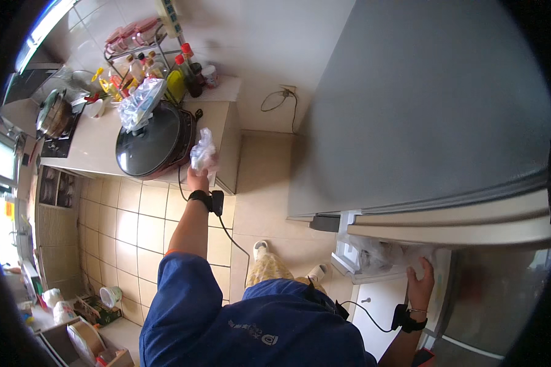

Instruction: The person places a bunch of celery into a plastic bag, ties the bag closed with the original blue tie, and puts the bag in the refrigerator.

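Note:
My left hand (199, 179) reaches out to the counter's end and grips a small clear plastic bag (204, 149). What the bag contains cannot be made out. Just left of it sits an electric pan (154, 142) with a dark glass lid. My right hand (421, 285) is at the refrigerator, thumb and fingers apart, with nothing visible between them. Right by those fingers, a pulled-out drawer (346, 261) holds clear plastic bags (381, 257) of unclear contents. Above the drawer runs the refrigerator door's pale edge (463, 234).
A larger plastic bag (140, 103) rests on the pan lid. Sauce bottles (188, 75) and a spice rack (135, 50) stand behind. A lidded pot (55, 114) is on the stove. The refrigerator's grey side (422, 114) rises at right. Cables hang from both wrists.

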Action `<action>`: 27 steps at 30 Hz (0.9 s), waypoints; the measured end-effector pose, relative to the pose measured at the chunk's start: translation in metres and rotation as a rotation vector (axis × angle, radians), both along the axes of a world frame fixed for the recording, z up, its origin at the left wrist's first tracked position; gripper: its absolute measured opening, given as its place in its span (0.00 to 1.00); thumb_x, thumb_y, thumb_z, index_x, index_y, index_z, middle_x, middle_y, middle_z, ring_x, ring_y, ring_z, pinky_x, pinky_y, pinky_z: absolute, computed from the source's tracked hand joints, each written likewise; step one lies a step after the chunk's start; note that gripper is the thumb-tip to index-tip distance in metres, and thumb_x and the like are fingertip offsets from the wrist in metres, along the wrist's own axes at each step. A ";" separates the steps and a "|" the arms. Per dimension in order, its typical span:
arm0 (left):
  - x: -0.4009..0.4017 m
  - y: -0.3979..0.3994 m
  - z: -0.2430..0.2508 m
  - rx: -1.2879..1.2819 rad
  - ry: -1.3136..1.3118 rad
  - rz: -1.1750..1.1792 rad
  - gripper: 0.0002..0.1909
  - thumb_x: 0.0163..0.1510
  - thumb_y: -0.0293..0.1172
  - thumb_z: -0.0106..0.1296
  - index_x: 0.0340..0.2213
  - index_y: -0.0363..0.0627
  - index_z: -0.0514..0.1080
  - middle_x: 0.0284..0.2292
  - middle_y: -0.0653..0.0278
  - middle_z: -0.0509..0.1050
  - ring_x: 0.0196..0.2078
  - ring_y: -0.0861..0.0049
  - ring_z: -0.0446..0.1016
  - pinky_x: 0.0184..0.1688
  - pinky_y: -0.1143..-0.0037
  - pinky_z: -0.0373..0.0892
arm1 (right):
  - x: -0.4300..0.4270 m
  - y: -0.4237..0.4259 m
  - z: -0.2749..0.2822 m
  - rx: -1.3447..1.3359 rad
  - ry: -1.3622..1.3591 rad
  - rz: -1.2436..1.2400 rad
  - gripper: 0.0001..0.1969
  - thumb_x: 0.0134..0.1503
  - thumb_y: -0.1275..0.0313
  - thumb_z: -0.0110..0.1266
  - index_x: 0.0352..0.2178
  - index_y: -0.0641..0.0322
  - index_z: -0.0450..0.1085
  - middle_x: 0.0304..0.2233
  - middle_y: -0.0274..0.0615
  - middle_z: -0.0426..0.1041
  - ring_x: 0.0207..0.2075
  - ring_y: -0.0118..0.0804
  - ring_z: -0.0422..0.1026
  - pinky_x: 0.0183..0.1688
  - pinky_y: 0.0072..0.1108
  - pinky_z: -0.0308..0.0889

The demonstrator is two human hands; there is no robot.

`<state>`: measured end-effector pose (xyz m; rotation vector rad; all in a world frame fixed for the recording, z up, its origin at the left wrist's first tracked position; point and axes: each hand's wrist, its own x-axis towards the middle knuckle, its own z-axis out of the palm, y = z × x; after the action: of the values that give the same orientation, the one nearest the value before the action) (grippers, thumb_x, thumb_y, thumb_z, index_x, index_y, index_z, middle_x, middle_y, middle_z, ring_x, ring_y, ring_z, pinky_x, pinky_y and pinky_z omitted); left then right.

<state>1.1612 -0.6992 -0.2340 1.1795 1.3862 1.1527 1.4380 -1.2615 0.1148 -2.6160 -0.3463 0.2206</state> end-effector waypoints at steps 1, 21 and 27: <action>0.002 -0.001 -0.007 0.078 0.305 -0.014 0.30 0.44 0.21 0.55 0.51 0.41 0.63 0.44 0.53 0.71 0.47 0.63 0.70 0.49 0.70 0.64 | -0.002 -0.005 -0.006 -0.025 -0.034 0.031 0.21 0.49 0.75 0.59 0.46 0.65 0.64 0.49 0.48 0.66 0.52 0.44 0.63 0.53 0.30 0.61; -0.089 -0.054 -0.058 -0.528 -0.181 -0.089 0.18 0.54 0.38 0.48 0.44 0.42 0.66 0.36 0.58 0.71 0.38 0.73 0.72 0.36 0.75 0.68 | 0.053 -0.015 -0.023 0.021 -0.049 0.214 0.21 0.49 0.71 0.58 0.45 0.64 0.66 0.47 0.49 0.68 0.50 0.46 0.65 0.53 0.31 0.59; -0.063 -0.228 0.068 -0.561 0.021 -0.314 0.20 0.52 0.33 0.52 0.46 0.40 0.65 0.33 0.62 0.75 0.32 0.78 0.74 0.34 0.78 0.69 | 0.107 -0.061 -0.045 0.054 0.013 0.209 0.24 0.48 0.70 0.59 0.47 0.65 0.63 0.49 0.50 0.65 0.52 0.47 0.63 0.54 0.33 0.58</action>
<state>1.0978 -0.9276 -0.1655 0.9522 1.3583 0.4832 1.5446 -1.3227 0.0696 -2.5237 -0.6133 0.2936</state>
